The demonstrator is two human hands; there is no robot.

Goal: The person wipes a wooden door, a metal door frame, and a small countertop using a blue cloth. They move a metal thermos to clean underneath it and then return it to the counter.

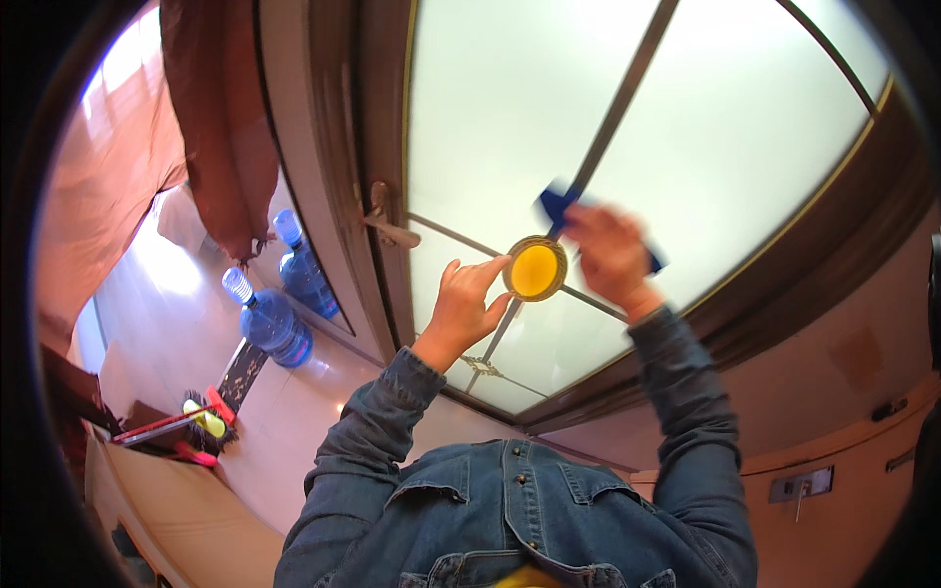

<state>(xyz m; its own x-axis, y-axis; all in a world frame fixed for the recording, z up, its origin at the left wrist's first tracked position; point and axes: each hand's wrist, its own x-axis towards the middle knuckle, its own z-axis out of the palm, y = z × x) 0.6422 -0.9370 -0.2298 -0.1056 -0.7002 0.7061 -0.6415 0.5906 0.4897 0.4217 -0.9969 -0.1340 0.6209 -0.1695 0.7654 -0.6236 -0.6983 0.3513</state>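
In front of me is a door with frosted glass panes (507, 110) divided by dark bars. A round ornament (535, 270) with a patterned gold rim and a yellow centre sits where the bars cross. My left hand (464, 303) pinches the left edge of that rim between thumb and forefinger. Just to the right, my right hand (612, 250) grips a dark blue cloth (556, 207). Motion blurs both the hand and the cloth, which lies over the bar above the ornament.
The door's lever handle (397, 231) juts out at left. A blue water bottle (276, 331) stands on the floor beside a reflective panel. Brushes (209, 419) lie near a wooden cabinet (169, 492). A brown curtain (220, 125) hangs at far left. A metal lock plate (801, 485) is at right.
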